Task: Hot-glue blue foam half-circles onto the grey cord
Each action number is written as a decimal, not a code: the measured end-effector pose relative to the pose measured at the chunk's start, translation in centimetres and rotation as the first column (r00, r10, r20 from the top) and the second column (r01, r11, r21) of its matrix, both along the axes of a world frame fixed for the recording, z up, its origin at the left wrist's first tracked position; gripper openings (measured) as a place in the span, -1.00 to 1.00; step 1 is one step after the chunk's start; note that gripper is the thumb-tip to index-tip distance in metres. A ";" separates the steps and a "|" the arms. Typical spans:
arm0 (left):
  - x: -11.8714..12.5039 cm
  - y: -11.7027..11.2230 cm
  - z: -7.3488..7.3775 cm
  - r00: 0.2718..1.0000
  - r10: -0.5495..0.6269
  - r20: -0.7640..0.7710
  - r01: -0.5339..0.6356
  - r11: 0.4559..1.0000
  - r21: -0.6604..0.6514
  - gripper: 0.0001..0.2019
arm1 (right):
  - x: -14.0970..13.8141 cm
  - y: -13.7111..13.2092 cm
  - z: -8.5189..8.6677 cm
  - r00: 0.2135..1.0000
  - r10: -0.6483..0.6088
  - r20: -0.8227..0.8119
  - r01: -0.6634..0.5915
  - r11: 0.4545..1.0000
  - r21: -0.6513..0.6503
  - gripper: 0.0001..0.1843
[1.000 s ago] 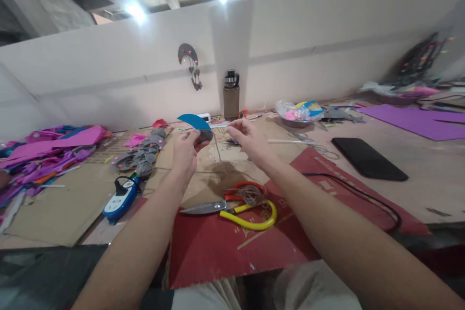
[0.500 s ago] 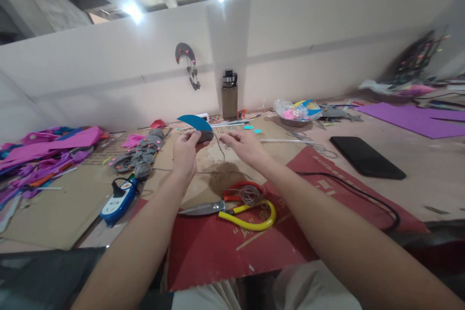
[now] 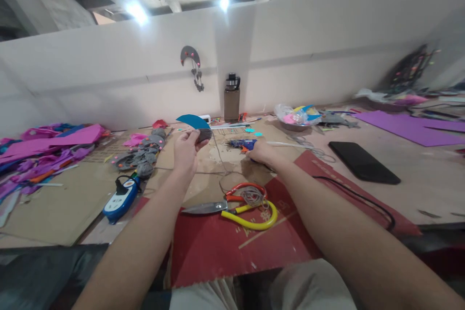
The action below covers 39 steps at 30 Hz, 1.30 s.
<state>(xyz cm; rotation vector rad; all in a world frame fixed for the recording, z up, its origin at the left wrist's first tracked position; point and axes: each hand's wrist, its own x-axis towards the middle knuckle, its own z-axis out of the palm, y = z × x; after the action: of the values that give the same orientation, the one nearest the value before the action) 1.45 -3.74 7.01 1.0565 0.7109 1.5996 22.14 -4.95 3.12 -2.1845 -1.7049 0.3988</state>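
Between the thumb and fingers of my left hand [image 3: 187,152] is a blue crescent [image 3: 194,121], its lower end wrapped in grey yarn [image 3: 205,134]. A loose strand of that yarn hangs down toward the cardboard. My right hand [image 3: 262,152] is closed round the handle of a blue glue gun [image 3: 242,144], whose nozzle points left toward the crescent. A clear glue stick [image 3: 286,144] reaches out behind it to the right. Below both hands lie scissors [image 3: 232,207] with one red and one yellow handle, a small tangle of yarn [image 3: 253,195] resting on them.
A blue and white power strip [image 3: 121,199] lies left, beside grey yarn pieces [image 3: 145,152] and pink and purple scraps [image 3: 51,147]. A bottle [image 3: 231,99] stands by the wall. At right are a black phone [image 3: 364,162], purple foam sheet [image 3: 410,128] and bowl [image 3: 296,123].
My right hand has left the yarn strand, moved slightly right and down, and taken hold of the glue gun. My left hand keeps the crescent almost in place.
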 end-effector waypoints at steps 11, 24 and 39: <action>-0.8 1.1 -0.2 0.997 0.065 0.051 -0.062 0.996 -0.056 -0.85 | -0.4 -0.6 1.9 0.957 -0.010 -0.291 0.057 0.987 0.153 -0.76; -1.5 2.3 -0.7 0.985 0.093 0.144 -0.073 0.987 -0.140 -0.87 | -3.9 -3.1 3.4 0.574 0.558 -0.599 -0.162 0.794 0.585 -0.71; -1.3 1.8 -0.6 0.990 0.072 0.124 -0.059 0.992 -0.112 -0.86 | -4.0 -2.7 2.6 0.687 0.528 -0.499 -0.224 0.807 0.546 -0.77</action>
<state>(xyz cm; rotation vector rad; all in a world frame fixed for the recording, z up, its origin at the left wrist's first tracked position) 0.18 -1.89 6.45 0.8520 0.7437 1.6499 18.18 -7.68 5.68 -1.1419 -1.6258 0.6821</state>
